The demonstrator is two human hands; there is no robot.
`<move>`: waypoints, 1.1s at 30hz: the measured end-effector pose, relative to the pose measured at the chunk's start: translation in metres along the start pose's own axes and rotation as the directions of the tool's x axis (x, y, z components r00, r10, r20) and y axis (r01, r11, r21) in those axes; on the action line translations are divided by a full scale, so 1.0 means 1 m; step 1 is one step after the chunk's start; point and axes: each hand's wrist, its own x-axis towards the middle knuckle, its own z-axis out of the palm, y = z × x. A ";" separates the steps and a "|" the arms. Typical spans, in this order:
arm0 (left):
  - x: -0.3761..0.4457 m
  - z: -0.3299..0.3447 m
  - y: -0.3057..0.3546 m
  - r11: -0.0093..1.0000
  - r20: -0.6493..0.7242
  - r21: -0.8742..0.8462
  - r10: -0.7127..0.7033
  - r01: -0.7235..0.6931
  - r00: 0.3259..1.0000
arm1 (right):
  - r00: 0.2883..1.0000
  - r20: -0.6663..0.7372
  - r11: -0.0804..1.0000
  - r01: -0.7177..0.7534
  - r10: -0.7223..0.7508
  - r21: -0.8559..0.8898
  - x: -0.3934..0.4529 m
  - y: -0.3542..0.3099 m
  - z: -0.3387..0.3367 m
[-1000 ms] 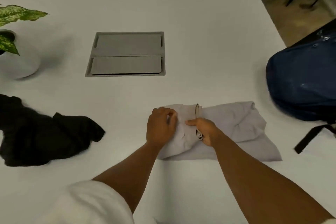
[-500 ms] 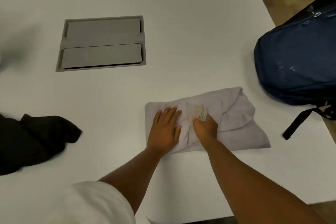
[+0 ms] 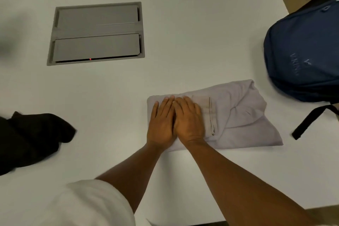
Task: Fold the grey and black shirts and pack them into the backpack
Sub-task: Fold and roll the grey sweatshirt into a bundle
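Both hands, left (image 3: 161, 121) and right (image 3: 189, 119), press flat-fingered on the folded grey shirt (image 3: 238, 115), smoothing it; next, I'd judge, another fold toward the backpack (image 3: 304, 51).

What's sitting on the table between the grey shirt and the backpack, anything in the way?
Nothing visible. Only bare white table lies between the grey shirt, pressed flat under the left hand and right hand, and the blue backpack. Its black strap lies beside the shirt, clear of that path.
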 end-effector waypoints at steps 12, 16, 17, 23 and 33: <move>-0.002 0.015 -0.010 0.976 0.045 0.182 -0.126 0.116 0.991 | 0.984 0.178 0.997 0.027 -0.014 -0.073 -0.005 0.043 0.015; -0.001 0.014 -0.010 0.966 0.070 0.199 -0.179 0.162 0.981 | 0.985 0.170 0.993 -0.023 0.043 -0.115 -0.001 0.043 0.017; 0.000 0.014 -0.010 0.967 0.082 0.194 -0.184 0.165 0.980 | 0.982 0.180 0.991 -0.028 0.052 -0.132 -0.001 0.043 0.018; -0.008 0.009 -0.021 0.983 0.130 0.180 -0.065 0.041 0.989 | 0.977 0.202 0.986 -0.033 0.066 -0.165 -0.003 0.040 0.017; -0.024 0.015 -0.018 0.971 0.002 0.083 -0.223 0.222 0.975 | 0.985 0.156 0.976 0.103 -0.073 -0.192 -0.020 0.040 0.025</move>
